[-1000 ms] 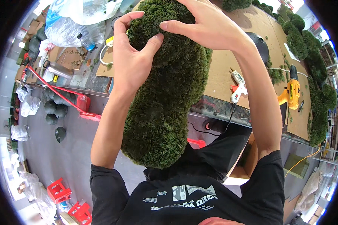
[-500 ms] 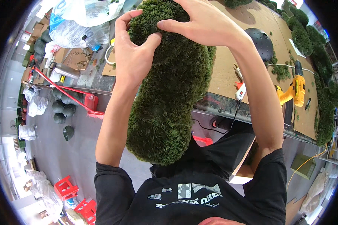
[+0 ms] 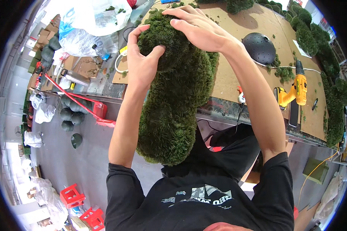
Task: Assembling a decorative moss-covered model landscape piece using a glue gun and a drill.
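Note:
A long, lobed piece of dark green artificial foliage [image 3: 169, 104] stretches from the workbench toward my body, its near end over my lap. My left hand [image 3: 142, 69] curls around the left side of its far end, thumb pressed into the greenery. My right hand [image 3: 204, 32] lies over the top right of that end, with fingers bent onto the leaves and the thumb close to them. Some fingertips sink into the foliage and are hidden. To the right of my right hand sits a dark perforated dome [image 3: 258, 48], beside loose green sprigs [image 3: 284, 74].
A yellow drill [image 3: 298, 88] stands at the bench's right, on cardboard [image 3: 231, 77]. Clear plastic bags [image 3: 90, 34], a water bottle [image 3: 101, 52] and a metal flask [image 3: 75, 78] are at left. Below are a red-handled broom [image 3: 79, 103], dark domes [image 3: 76, 141] and red stools [image 3: 72, 196].
My right hand's thumb has moved up and away from my left thumb. My left hand keeps its hold on the foliage. The whole view has shifted slightly.

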Available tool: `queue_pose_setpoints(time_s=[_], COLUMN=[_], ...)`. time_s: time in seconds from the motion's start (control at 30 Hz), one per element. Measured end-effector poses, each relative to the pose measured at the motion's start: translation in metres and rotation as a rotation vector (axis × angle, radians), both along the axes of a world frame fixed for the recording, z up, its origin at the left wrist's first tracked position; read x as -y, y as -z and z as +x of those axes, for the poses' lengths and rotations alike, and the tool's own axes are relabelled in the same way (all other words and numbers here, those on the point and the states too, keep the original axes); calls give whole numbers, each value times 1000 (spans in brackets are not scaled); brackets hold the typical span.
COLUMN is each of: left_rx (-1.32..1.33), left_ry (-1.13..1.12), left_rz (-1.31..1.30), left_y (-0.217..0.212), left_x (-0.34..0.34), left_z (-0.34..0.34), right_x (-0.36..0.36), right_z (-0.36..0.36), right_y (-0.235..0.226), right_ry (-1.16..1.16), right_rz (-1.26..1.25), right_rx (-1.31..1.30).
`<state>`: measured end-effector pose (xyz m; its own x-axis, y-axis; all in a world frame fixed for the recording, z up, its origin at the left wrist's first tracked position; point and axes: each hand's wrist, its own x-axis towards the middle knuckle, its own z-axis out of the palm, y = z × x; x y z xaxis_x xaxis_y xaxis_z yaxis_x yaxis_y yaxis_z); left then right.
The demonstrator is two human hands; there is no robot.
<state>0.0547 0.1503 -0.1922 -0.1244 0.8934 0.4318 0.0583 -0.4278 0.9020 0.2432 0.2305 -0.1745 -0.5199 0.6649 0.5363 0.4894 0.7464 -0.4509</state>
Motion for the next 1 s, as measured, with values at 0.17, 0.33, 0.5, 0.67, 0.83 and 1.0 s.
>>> queue_pose_setpoints(time_s=[0.17,0.33,0.5,0.67,0.83,1.0], left_rx=[-58,-76,-57,42,61,199], left_ry=[-26,67,150,129,20,76], left_rz=[-2,-40,-113,-152,-32,-12], left_y=[1,-6,-17,-21,-6,10], left_x=[2,4,5,11,25,60], left_z=[-3,-5,-25,-41,-74,-97], right_x=[5,0,5,8,6,7], right_z=[-3,7,-1,-2,-3,-3], right_y=[0,0,4,7,12,9], right_ry=[35,8,39,77,56,67], right_rz=[31,49,76,119,93,113], right_rx=[11,-49,-80,-129,-181,-126])
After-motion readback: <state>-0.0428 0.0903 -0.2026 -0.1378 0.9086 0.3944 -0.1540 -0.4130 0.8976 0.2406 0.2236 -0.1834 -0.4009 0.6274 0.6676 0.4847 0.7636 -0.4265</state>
